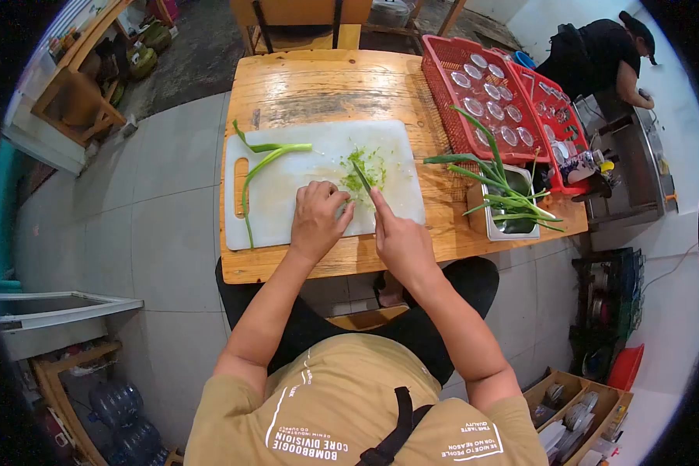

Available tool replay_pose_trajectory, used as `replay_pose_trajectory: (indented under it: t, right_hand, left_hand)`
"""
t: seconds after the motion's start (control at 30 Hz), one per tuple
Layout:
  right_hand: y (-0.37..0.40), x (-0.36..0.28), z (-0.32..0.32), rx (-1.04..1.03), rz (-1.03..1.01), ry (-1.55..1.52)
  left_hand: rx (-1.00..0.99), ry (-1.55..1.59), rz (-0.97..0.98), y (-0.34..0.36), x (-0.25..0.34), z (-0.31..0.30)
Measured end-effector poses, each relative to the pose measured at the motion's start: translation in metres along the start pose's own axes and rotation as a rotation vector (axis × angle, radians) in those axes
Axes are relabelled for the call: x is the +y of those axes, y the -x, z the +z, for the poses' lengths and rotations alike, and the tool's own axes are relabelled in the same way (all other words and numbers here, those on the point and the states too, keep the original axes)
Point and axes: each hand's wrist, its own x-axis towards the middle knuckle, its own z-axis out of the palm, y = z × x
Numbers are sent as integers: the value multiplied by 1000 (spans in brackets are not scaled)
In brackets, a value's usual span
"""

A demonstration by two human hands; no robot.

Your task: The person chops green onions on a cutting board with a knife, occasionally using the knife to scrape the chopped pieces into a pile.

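A white cutting board (279,206) lies on the wooden table (318,85). My right hand (402,241) is closed round a knife (361,177), its blade over chopped green onion (373,165). Beside it on the left, my left hand (318,216) rests on the board with its fingers curled and pressed together; whatever lies under the fingertips is too small to make out. Longer green onion stalks (264,159) lie on the board's left part. To the right, more green onions (509,194) stick out of a metal container (512,171).
Red plastic baskets (450,113) with several small clear cups stand at the table's back right. Beyond them a person in dark clothes (590,58) bends over a metal sink counter (637,167). A wooden chair (303,15) is behind the table's far edge.
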Motion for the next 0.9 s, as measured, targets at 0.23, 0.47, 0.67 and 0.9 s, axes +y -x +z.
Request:
replay_pose_trajectory:
  t: [0.23,0.47,0.67,0.9]
  right_hand:
    - [6,4,38,53,37,48]
    - [9,6,17,53,24,-42]
    - [-30,9,30,79,98,-28]
    - [2,15,17,26,70,-45]
  left_hand:
    - [14,-16,-21,0,-1,1]
    - [-8,-74,-11,-11,5,3]
    - [13,-150,13,-26,-2,12]
    - [41,-77,15,-33,-11,20]
